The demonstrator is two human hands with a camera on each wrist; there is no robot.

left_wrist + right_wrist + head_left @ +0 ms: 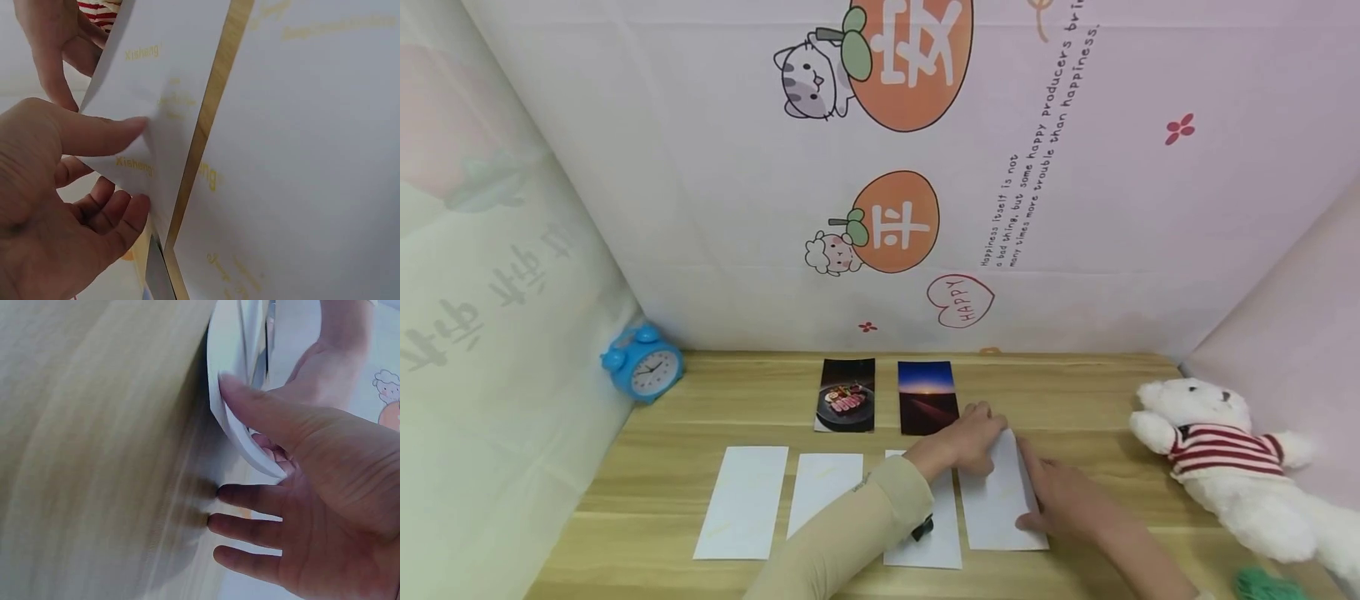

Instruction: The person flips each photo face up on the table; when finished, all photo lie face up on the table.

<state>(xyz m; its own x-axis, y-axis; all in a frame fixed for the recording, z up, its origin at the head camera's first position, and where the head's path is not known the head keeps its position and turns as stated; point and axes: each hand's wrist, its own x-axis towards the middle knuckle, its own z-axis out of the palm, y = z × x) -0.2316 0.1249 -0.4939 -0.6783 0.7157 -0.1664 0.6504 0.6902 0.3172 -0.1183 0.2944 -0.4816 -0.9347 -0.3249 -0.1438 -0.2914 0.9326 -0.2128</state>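
My left hand (966, 440) pinches the far end of the rightmost white photo-paper sheet (1000, 508), its backing printed in pale yellow. In the left wrist view, the thumb (106, 134) lies on the printed face and the fingers curl behind the bent, lifted corner. Along that sheet's right edge is my right hand (1067, 500). Its thumb (256, 406) touches the sheet in the right wrist view, while the other visible fingers (250, 530) extend straight. Beneath my left forearm lies another white sheet (925, 550), partly covered.
Further left lie two more white sheets, one far left (741, 504) and one partly under the sleeve (827, 479). Behind them are a food photo (845, 404) and a sunset photo (925, 396). A blue alarm clock (643, 367) stands left; a white plush toy (1232, 467) and green yarn (1266, 583) are right.
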